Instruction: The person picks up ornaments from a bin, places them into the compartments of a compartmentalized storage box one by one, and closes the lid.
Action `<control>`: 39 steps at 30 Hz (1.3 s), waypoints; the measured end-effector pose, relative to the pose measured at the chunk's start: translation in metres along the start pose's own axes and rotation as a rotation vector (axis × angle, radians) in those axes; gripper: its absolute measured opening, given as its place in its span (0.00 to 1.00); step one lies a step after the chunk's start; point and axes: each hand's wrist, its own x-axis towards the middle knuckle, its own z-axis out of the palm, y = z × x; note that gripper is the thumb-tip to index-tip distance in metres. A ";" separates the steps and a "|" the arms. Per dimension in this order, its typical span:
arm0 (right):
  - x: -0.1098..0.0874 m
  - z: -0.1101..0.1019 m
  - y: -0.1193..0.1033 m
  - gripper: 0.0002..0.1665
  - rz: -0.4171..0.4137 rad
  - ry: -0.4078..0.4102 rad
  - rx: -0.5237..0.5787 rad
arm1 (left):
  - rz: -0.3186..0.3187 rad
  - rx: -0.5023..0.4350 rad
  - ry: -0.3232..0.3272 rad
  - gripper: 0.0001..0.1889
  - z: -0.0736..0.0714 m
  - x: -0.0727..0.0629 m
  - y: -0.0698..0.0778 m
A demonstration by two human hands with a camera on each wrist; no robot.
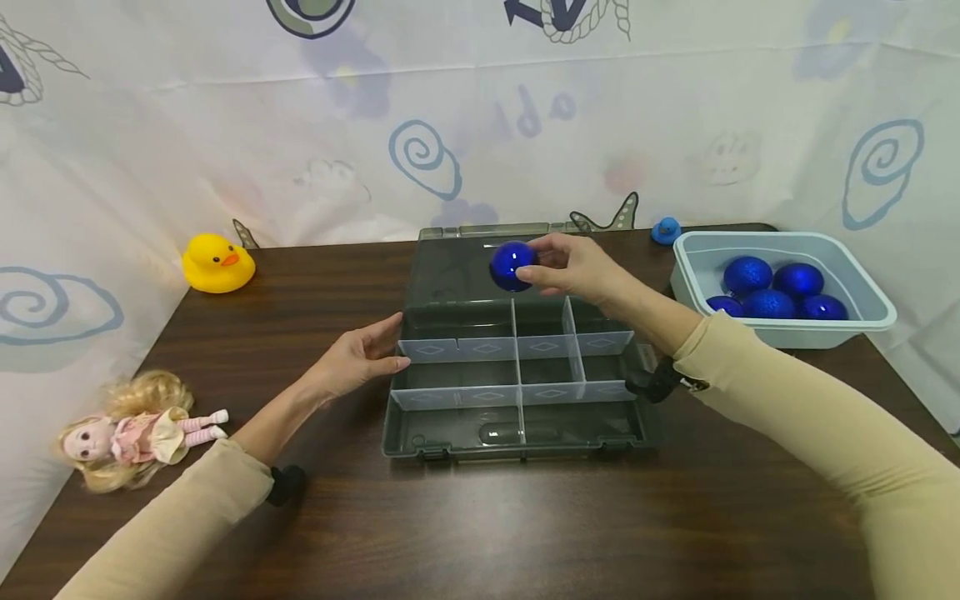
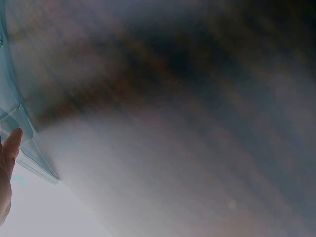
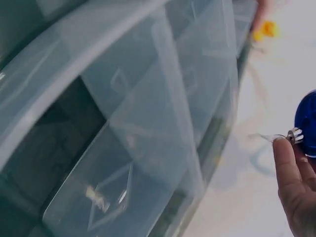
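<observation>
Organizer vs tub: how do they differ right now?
The organizer is dark; the tub is pale blue.
The organizer has dividers; the tub shows none.
The tub holds blue balls; none show inside the organizer.
Both stand open on the table.

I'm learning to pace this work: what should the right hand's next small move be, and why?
Probably lower the blue ball into a compartment: the right hand holds it above the divided box, and the left hand is at the box's left side.
</observation>
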 end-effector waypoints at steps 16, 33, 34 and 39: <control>0.017 0.059 0.003 0.29 -0.023 -0.033 -0.317 | 0.011 0.000 -0.007 0.42 0.001 -0.001 0.000; 0.014 0.052 0.011 0.25 -0.042 -0.029 -0.211 | 0.021 -0.001 0.000 0.41 0.001 0.002 0.000; 0.013 0.050 0.012 0.24 -0.042 -0.027 -0.181 | 0.017 0.001 0.003 0.41 0.001 0.002 0.000; 0.002 0.027 0.017 0.22 -0.091 0.010 -0.048 | 0.011 0.011 0.003 0.42 0.001 0.001 0.001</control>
